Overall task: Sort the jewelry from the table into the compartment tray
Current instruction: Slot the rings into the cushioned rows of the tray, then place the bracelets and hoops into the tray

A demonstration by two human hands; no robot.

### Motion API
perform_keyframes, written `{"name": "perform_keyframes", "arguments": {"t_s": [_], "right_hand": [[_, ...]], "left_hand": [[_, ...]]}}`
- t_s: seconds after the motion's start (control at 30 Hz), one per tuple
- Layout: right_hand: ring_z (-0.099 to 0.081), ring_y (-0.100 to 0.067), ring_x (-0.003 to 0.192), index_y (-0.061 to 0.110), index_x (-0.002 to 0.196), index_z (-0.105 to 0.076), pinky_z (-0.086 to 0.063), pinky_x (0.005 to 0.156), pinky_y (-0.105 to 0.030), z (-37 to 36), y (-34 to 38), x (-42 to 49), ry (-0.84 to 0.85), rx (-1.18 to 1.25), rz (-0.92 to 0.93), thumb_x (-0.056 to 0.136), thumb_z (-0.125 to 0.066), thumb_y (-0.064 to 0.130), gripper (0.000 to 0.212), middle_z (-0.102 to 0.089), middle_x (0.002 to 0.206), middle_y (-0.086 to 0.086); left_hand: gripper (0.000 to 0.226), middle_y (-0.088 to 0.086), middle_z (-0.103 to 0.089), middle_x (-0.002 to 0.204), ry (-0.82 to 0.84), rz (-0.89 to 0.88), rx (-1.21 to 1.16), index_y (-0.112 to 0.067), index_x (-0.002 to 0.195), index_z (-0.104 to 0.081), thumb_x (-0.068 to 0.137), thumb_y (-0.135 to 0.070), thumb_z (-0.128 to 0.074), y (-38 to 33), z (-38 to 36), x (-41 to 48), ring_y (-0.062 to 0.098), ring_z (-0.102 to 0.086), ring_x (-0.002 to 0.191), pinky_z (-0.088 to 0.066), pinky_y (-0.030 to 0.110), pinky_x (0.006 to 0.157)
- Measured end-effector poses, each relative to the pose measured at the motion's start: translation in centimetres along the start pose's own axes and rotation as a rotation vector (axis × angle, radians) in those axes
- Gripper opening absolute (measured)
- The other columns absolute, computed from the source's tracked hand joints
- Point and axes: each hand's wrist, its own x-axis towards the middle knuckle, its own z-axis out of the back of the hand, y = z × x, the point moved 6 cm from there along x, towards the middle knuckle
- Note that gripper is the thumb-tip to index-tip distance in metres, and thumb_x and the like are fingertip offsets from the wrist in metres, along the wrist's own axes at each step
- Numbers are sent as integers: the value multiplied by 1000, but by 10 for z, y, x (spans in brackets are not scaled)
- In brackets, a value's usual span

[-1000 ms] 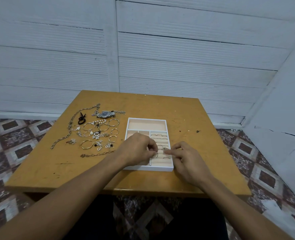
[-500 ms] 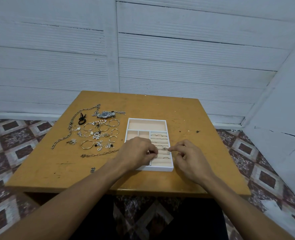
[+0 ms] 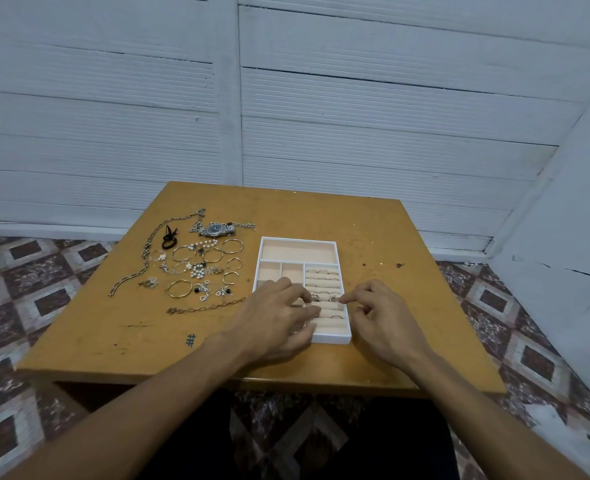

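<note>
Pressing flat on tray [image 3: 342, 336] near-right ring rolls with left hand [image 3: 276, 317], fingers straight; touching slotted ring [image 3: 333, 298] with right hand [image 3: 387, 320] index, others curled, gripping nothing.

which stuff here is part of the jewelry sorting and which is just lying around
Job: compartment tray, rings in its slots, watch, hoop bangles, long chain, chain bracelet, pearl pieces, left hand, right hand.

Lying about: dark specks, inked hash mark, possibly the black loop (looks like a hair tie).

White compartment tray [image 3: 298, 252] — loose jewelry [image 3: 196, 268] spread alongside
</note>
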Motion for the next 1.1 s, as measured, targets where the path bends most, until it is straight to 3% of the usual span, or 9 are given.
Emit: {"name": "perform_keyframes", "arguments": {"t_s": [0.17,0.37,0.87,1.1], "right_hand": [[-51,-5,82,23,103,-71,-39,71,-20,-2,3,3,7,-7,1,92,-50,13,26,-55,102,9],[-52,0,80,23,104,-70,-38,70,-18,-3,6,9,25,-8,-5,89,-53,10,26,-54,100,9],[-54,-10,87,19,102,-70,-43,78,-26,-4,17,25,-6,-8,-13,86,-56,8,24,-55,96,7],[-57,-10,88,18,99,-72,-47,79,-29,-7,26,34,13,15,-40,87,-55,8,23,-63,98,7]], "left_hand": [[43,-2,-62,109,37,19,37,-29,107,-70,91,-55,-40,0,-2,-4,17,-54,95,-42,33,78],[46,-1,-60,108,24,44,52,-30,111,-69,91,-56,-37,3,-2,-6,17,-54,95,-44,34,78],[40,-1,-58,111,-23,68,-45,-32,111,-69,88,-55,-46,4,-7,-11,17,-50,103,-41,35,80],[37,-7,-57,109,-74,231,-181,-30,117,-67,90,-45,-46,21,2,-12,11,-46,101,-30,27,82]]}}
